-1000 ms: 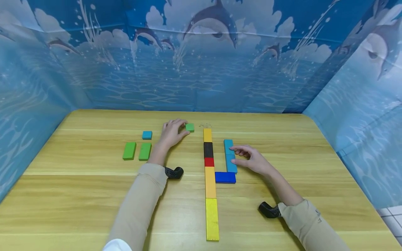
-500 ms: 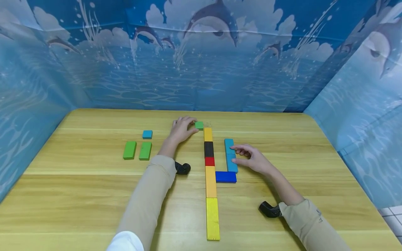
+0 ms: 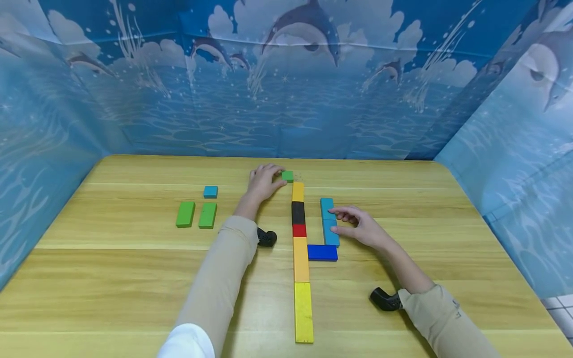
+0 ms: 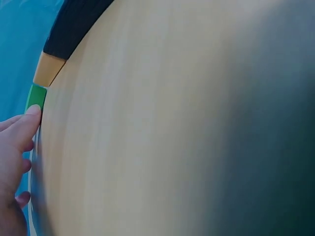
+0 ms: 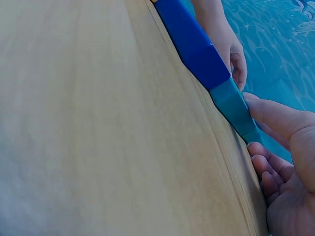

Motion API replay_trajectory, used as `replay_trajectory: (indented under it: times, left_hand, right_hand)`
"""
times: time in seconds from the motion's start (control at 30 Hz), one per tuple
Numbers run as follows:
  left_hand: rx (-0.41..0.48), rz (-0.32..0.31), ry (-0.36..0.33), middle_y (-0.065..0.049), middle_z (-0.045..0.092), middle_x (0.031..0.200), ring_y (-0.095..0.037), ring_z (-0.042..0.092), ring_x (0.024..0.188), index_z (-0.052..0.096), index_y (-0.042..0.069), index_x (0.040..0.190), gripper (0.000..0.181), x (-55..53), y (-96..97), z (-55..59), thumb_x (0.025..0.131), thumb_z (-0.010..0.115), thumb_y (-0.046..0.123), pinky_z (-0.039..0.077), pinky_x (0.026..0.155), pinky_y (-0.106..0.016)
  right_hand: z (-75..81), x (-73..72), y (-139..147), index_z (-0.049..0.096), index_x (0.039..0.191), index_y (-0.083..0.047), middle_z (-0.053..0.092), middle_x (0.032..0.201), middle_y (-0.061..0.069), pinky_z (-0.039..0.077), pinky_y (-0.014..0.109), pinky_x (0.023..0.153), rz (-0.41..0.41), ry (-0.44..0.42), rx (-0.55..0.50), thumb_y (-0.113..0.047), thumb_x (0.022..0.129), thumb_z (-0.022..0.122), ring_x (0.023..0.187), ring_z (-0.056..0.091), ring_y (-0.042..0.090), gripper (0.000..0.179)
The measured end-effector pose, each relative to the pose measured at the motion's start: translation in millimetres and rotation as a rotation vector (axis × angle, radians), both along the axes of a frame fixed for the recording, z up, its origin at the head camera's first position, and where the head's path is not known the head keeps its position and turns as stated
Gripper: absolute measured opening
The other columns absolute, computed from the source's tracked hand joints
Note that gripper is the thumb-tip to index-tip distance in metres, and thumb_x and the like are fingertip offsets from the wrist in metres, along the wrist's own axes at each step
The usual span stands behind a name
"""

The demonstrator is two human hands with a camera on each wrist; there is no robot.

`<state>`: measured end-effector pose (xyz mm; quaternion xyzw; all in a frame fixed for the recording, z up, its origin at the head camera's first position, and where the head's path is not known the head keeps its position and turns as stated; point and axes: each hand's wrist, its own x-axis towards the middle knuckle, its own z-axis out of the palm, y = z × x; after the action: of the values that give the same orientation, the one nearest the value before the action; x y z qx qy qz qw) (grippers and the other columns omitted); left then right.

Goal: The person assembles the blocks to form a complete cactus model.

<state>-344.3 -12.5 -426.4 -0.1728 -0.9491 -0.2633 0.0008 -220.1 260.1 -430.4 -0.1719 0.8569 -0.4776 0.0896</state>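
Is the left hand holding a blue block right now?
No, the head view shows the left hand pinching a small green block.

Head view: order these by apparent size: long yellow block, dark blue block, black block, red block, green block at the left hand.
Long yellow block
Dark blue block
Black block
Smallest, unranked: red block and held green block; they look close, the green lying farther away.

Dolphin-print cloth [image 3: 286, 114] walls a wooden table [image 3: 112, 288] into a booth-like workspace.
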Motion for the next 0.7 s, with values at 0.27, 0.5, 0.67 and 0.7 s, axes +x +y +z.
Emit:
replay_trajectory:
  times: [0.27, 0.5, 0.67, 0.7]
  left_hand:
    - [-0.024, 0.005, -0.012, -0.001, 0.051, 0.126, -0.025, 0.036, 0.123, 0.049, 0.022, 0.131, 0.046, -1.8, 8.5, 2.2, 0.089, 0.056, 0.037, 0.023, 0.102, -0.045]
    - [-0.045, -0.005, -0.021, -0.001, 0.046, 0.134, -0.026, 0.034, 0.124, 0.048, 0.024, 0.132, 0.044, -1.7, 14.1, 2.6, 0.09, 0.055, 0.037, 0.023, 0.102, -0.045]
    - [-0.017, -0.012, -0.023, -0.002, 0.046, 0.133, -0.026, 0.032, 0.125, 0.047, 0.023, 0.134, 0.046, -1.6, 13.4, 0.4, 0.09, 0.054, 0.037, 0.021, 0.103, -0.045]
    - [0.005, -0.018, -0.024, -0.002, 0.047, 0.132, -0.026, 0.032, 0.126, 0.046, 0.023, 0.135, 0.047, -1.7, 12.4, -0.5, 0.09, 0.054, 0.036, 0.02, 0.103, -0.045]
  right_hand:
    - [-0.7, -0.6, 1, 0.055, 0.124, -0.006, 0.052, 0.103, 0.011, 0.038, 0.025, 0.074, 0.004, 0.005, -0.008, -0.017, 0.084, 0.066, 0.092, 0.043, 0.025, 0.043]
    - [-1.2, -0.8, 1, 0.055, 0.124, -0.006, 0.052, 0.104, 0.012, 0.037, 0.025, 0.074, 0.009, 0.002, -0.014, -0.017, 0.084, 0.066, 0.092, 0.043, 0.024, 0.043]
    - [-1.2, -1.0, 1, 0.055, 0.124, -0.006, 0.052, 0.104, 0.011, 0.038, 0.025, 0.074, 0.009, 0.002, -0.016, -0.017, 0.084, 0.067, 0.092, 0.043, 0.025, 0.043]
    - [-1.1, -0.9, 1, 0.055, 0.124, -0.006, 0.052, 0.104, 0.011, 0.038, 0.025, 0.074, 0.009, 0.001, -0.017, -0.017, 0.084, 0.067, 0.092, 0.043, 0.025, 0.043]
